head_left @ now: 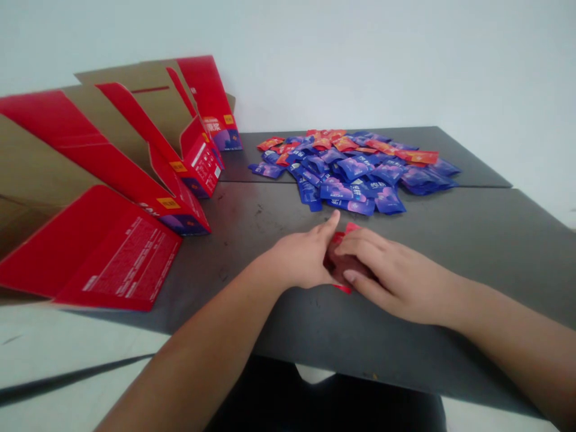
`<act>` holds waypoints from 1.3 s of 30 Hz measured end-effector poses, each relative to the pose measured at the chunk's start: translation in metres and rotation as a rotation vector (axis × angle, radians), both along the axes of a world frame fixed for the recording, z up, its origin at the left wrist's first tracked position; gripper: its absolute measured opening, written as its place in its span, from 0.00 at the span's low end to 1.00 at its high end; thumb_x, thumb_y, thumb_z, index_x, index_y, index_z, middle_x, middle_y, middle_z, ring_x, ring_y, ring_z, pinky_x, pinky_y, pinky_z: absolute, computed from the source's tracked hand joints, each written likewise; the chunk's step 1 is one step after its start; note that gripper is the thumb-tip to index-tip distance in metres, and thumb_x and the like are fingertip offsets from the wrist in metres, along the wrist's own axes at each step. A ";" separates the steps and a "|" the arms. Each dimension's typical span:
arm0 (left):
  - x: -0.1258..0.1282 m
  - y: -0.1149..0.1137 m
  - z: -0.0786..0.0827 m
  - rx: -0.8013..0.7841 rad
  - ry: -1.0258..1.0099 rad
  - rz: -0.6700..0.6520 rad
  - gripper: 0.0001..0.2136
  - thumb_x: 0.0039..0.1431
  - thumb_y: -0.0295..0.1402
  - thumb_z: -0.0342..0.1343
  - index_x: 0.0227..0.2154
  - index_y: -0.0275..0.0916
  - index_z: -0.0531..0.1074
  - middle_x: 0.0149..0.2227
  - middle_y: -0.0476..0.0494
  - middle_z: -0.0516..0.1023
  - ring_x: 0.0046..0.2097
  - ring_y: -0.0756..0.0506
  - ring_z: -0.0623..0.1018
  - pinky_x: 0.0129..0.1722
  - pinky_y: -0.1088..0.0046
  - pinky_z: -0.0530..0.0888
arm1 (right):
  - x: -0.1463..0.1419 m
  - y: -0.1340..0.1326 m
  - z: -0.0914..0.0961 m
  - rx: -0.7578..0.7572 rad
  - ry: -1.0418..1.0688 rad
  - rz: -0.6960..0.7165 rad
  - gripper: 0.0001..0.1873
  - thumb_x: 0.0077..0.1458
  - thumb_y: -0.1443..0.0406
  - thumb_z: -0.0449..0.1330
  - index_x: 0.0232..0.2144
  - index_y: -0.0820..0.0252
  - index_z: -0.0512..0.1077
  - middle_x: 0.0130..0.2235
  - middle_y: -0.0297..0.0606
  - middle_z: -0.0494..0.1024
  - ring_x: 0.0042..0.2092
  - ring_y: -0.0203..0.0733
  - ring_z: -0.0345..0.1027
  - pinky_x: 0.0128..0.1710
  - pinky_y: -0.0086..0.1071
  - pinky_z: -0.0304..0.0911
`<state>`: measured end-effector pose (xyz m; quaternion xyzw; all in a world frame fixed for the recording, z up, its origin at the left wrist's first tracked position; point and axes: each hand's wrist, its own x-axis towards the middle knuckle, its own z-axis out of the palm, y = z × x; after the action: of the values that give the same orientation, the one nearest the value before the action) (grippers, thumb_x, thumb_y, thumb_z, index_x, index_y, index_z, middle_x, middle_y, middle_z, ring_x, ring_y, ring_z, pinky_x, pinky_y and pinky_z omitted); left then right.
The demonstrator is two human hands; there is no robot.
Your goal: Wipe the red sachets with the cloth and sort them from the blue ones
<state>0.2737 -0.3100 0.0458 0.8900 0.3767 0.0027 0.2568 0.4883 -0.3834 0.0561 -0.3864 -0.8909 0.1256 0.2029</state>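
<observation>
Red sachets point(338, 259) are between my two hands, just above the grey table near its front edge; how many is hidden. My left hand point(303, 258) cups their left side, thumb pointing up and its other fingers mostly out of sight behind them. From the right, my right hand point(382, 273) curls its fingers and thumb around the same sachets. Just beyond my hands lies a heap of blue-purple sachets point(337, 189), with several orange-red sachets point(345, 144) on its top and far side.
Several open red cardboard boxes point(130, 258) stand in a row along the table's left side, flaps spread and brown insides showing. The grey table point(472, 240) has a seam running across it under the heap. A pale wall point(360, 60) rises behind.
</observation>
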 end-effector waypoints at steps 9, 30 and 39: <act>0.002 -0.005 0.001 0.030 0.034 -0.029 0.54 0.59 0.50 0.63 0.78 0.43 0.34 0.78 0.33 0.48 0.69 0.28 0.70 0.60 0.53 0.72 | 0.007 0.023 -0.011 -0.032 -0.107 -0.128 0.06 0.68 0.63 0.58 0.44 0.56 0.73 0.48 0.44 0.77 0.50 0.51 0.74 0.53 0.46 0.71; 0.001 -0.006 0.002 0.038 0.024 -0.037 0.66 0.49 0.59 0.69 0.77 0.45 0.29 0.78 0.38 0.52 0.70 0.30 0.70 0.61 0.57 0.73 | 0.013 0.016 0.005 -0.322 0.020 0.078 0.08 0.63 0.65 0.63 0.46 0.53 0.74 0.48 0.38 0.79 0.47 0.44 0.74 0.47 0.37 0.69; 0.003 -0.006 0.001 0.055 0.074 -0.012 0.64 0.51 0.62 0.65 0.78 0.39 0.31 0.78 0.34 0.51 0.69 0.28 0.70 0.62 0.55 0.72 | 0.021 0.042 -0.017 -0.060 -0.102 -0.219 0.08 0.64 0.63 0.61 0.45 0.56 0.76 0.45 0.40 0.81 0.45 0.48 0.75 0.44 0.39 0.68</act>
<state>0.2765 -0.3159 0.0470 0.8986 0.3803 -0.0215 0.2179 0.5091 -0.3415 0.0392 -0.4932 -0.8484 0.1094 0.1583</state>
